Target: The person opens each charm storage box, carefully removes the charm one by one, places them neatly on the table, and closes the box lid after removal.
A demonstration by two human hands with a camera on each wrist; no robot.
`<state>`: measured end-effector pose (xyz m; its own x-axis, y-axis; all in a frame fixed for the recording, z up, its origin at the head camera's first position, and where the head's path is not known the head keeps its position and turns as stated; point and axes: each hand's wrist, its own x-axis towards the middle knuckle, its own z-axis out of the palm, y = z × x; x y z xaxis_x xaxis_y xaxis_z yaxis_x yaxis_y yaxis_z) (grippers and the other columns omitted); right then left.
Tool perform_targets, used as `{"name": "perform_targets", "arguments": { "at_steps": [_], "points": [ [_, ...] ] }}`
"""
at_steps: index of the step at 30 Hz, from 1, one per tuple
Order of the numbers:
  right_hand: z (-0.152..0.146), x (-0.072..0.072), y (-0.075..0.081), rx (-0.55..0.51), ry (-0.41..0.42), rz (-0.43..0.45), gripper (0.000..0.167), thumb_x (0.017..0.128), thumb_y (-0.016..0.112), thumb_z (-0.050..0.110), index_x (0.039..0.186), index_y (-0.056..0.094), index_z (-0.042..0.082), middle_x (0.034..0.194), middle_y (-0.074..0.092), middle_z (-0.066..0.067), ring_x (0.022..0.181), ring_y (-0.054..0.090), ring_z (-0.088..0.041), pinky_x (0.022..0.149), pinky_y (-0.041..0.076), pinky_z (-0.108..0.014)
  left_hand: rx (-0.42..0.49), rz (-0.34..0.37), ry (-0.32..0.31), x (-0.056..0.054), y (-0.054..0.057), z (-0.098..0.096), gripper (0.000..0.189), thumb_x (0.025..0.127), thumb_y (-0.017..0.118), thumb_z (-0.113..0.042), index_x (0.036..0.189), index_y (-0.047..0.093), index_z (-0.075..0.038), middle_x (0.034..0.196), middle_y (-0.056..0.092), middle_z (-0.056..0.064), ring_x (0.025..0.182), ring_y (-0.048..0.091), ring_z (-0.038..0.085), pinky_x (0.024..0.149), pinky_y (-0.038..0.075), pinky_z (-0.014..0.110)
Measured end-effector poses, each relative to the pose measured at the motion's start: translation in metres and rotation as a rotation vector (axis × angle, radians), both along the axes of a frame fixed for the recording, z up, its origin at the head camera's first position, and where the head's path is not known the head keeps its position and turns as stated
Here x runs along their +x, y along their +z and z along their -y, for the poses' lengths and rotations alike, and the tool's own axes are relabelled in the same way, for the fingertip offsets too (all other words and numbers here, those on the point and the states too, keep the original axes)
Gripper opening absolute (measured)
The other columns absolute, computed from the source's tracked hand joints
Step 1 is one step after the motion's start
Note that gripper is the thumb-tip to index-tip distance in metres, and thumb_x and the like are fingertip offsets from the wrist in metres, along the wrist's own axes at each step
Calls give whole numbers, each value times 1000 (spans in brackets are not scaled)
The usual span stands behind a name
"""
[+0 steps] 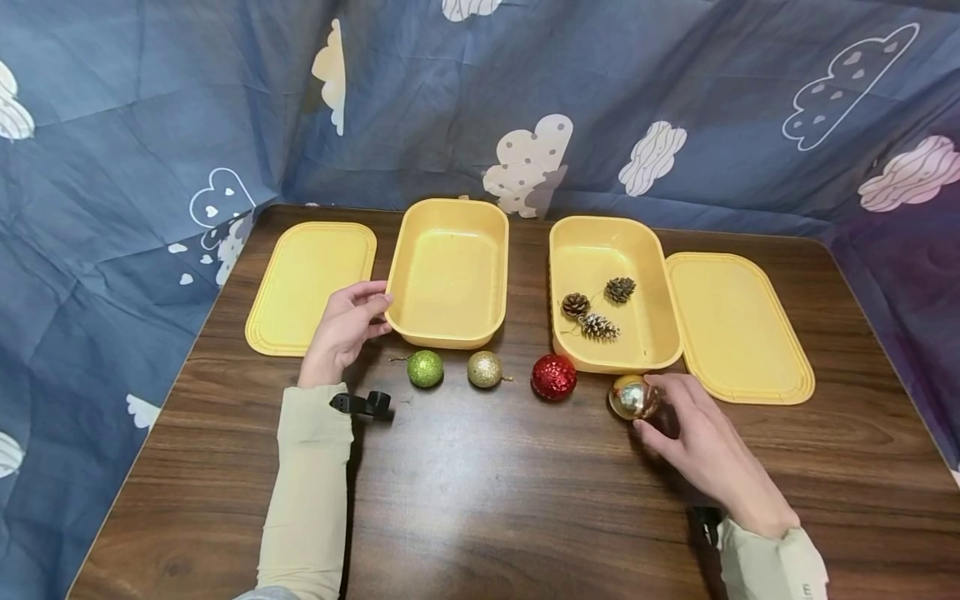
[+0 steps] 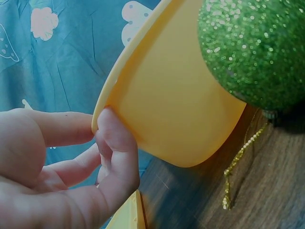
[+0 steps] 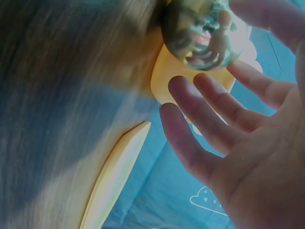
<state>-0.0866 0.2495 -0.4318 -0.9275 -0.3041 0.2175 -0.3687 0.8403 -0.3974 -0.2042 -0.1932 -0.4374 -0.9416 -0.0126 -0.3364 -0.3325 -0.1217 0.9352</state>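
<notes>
My left hand (image 1: 341,329) pinches the near left rim of an empty yellow plastic container (image 1: 447,275); its wall fills the middle of the left wrist view. A green glitter bauble (image 1: 425,368) with a gold cord lies close by, beside a gold glitter bauble (image 1: 485,369). On the right, thumb and index finger of my right hand (image 1: 708,442) sit on either side of a shiny gold bauble (image 1: 632,397) on the table. The other fingers spread apart in the right wrist view. A red bauble (image 1: 553,377) lies to its left.
A second yellow container (image 1: 637,333) holds a few pine cones (image 1: 600,327). Yellow lids lie flat at the left (image 1: 311,287) and right (image 1: 738,325) of the containers. A blue curtain with clouds (image 1: 420,100) hangs behind the wooden table (image 1: 465,500).
</notes>
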Motion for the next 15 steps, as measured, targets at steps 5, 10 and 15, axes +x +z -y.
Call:
{"name": "perform_targets", "arguments": {
  "at_steps": [5, 10, 15],
  "points": [
    [-2, 1, 3, -16, -15, 4, 60, 76, 79, 13, 127, 51, 1, 115, 54, -17, 101, 58, -32, 83, 47, -51, -1, 4, 4, 0, -1, 0, 43, 95, 55, -5, 136, 45, 5, 94, 55, 3, 68, 55, 8, 58, 52, 17],
    [-4, 1, 7, -28, -46, 12, 59, 79, 78, 18, 129, 50, 2, 116, 53, -19, 99, 58, -34, 80, 48, -54, -3, 4, 1, 0, -1, -1, 43, 95, 55, -5, 136, 45, 5, 96, 55, 4, 69, 55, 8, 58, 52, 17],
    [-8, -1, 11, -42, -77, 7, 55, 83, 76, 23, 127, 51, 1, 117, 52, -20, 106, 54, -38, 83, 44, -55, -6, 0, 4, 1, 0, 0, 43, 95, 55, -5, 136, 45, 5, 96, 54, 3, 68, 54, 7, 59, 52, 17]
  ]
}}
